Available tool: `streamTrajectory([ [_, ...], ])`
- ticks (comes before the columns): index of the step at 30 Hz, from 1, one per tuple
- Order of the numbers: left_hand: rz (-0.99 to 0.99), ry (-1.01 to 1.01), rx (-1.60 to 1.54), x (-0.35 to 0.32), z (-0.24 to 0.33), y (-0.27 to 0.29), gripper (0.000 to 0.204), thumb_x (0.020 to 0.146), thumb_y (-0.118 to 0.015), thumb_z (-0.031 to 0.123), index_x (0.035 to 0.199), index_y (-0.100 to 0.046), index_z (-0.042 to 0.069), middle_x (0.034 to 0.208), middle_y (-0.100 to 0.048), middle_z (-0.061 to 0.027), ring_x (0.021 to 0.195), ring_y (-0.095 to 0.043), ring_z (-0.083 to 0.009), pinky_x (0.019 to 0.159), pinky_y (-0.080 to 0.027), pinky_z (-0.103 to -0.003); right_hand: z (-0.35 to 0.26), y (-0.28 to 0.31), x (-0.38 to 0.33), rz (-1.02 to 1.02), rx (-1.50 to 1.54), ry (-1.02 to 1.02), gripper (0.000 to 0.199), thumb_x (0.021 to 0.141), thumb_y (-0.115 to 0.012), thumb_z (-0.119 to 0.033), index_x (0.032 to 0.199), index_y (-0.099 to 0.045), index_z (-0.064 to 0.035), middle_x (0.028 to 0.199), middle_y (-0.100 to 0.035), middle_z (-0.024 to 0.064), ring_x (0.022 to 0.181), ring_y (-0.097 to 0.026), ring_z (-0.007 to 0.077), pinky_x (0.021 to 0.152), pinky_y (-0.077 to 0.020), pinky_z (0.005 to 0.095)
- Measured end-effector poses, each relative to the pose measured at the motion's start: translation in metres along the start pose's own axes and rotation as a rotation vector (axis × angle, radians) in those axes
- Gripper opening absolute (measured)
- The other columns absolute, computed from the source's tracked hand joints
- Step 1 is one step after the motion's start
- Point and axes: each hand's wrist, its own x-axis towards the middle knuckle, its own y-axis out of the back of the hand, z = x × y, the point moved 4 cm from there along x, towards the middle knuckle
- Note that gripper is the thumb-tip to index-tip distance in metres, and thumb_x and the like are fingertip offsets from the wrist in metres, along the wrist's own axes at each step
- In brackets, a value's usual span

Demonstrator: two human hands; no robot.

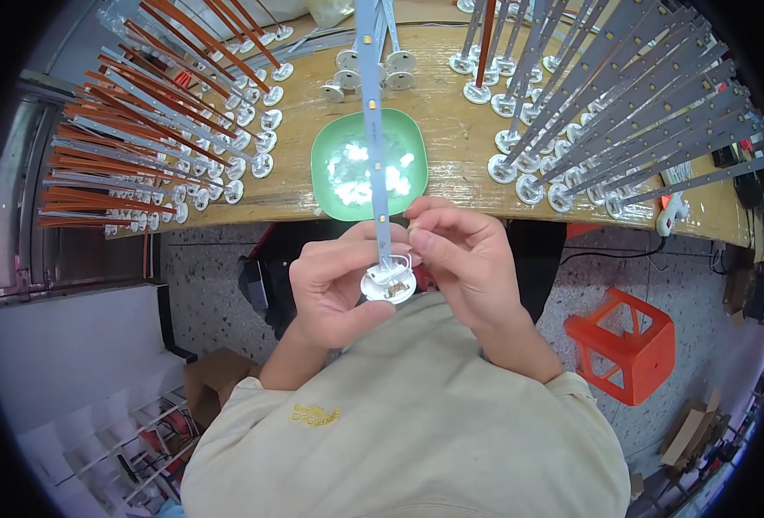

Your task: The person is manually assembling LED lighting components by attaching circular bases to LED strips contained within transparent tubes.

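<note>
My left hand [326,285] is closed round a white round base [388,293], its thumb under the rim. From that base a long, narrow LED strip [377,138] with small yellow chips rises away from me. Thin white wires [408,257] loop out of the base beside the strip. My right hand [472,263] is beside the strip, thumb and index finger pinched close to the wires; what is between the fingertips is too small to make out. Just beyond both hands sits a green bowl [320,164] with small white pieces [356,168] in it.
Many orange-brown and grey strips [140,134] on round bases crowd the table's left. Grey LED strips [641,95] stand on bases at the right. Several round-based pieces [399,62] lie behind the bowl. A white power strip [668,216] hangs at the table's edge; an orange stool [649,363] stands right.
</note>
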Motion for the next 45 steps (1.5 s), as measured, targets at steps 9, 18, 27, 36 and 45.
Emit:
streamTrajectory([
  [9,0.078,0.010,0.026,-0.001,-0.002,0.005,0.043,0.077,-0.074,0.007,0.112,-0.064,-0.016,0.102,-0.070,-0.0269,0.100,-0.067,-0.0319,0.089,-0.053,-0.038,-0.004,0.003,-0.008,0.062,-0.358,0.208,0.008,0.088,-0.067,0.004,0.095,-0.068,0.0068,0.106,-0.061,0.0097,0.088,-0.062,0.0124,0.074,-0.0518,0.0247],
  [18,0.136,0.022,0.112,0.001,0.002,0.007,0.043,0.076,-0.077,0.008,0.109,-0.065,-0.016,0.099,-0.070,-0.0248,0.097,-0.068,-0.0304,0.087,-0.054,-0.037,-0.012,-0.003,-0.013,0.088,-0.882,0.505,0.012,0.083,-0.071,0.003,0.094,-0.071,0.0007,0.095,-0.067,0.0077,0.070,-0.063,0.0070,0.052,-0.0468,0.0197],
  [27,0.125,0.064,-0.041,0.004,-0.002,-0.001,0.040,0.081,-0.072,0.005,0.114,-0.063,-0.015,0.105,-0.069,-0.0246,0.101,-0.068,-0.0317,0.092,-0.052,-0.038,-0.026,-0.003,-0.018,0.112,-0.988,0.578,0.011,0.079,-0.074,0.005,0.090,-0.071,0.0020,0.084,-0.068,0.0093,0.061,-0.062,0.0113,0.048,-0.0460,0.0223],
  [36,0.057,0.212,-0.701,0.046,0.002,-0.055,0.045,0.102,-0.052,0.024,0.141,-0.043,0.003,0.138,-0.053,-0.0230,0.139,-0.040,-0.0405,0.118,-0.026,-0.052,-0.056,-0.034,-0.036,0.192,-1.305,1.284,0.017,0.073,-0.074,0.011,0.089,-0.068,0.0059,0.077,-0.065,0.0126,0.061,-0.064,0.0220,0.052,-0.0514,0.0280],
  [45,0.145,0.301,-0.966,0.058,0.001,-0.086,0.037,0.102,-0.051,0.012,0.136,-0.038,0.013,0.142,-0.049,-0.0200,0.140,-0.040,-0.0356,0.109,-0.041,-0.042,-0.071,-0.021,-0.043,0.294,-1.276,1.419,0.016,0.074,-0.072,0.009,0.089,-0.068,0.0063,0.078,-0.065,0.0129,0.061,-0.064,0.0223,0.052,-0.0525,0.0286],
])
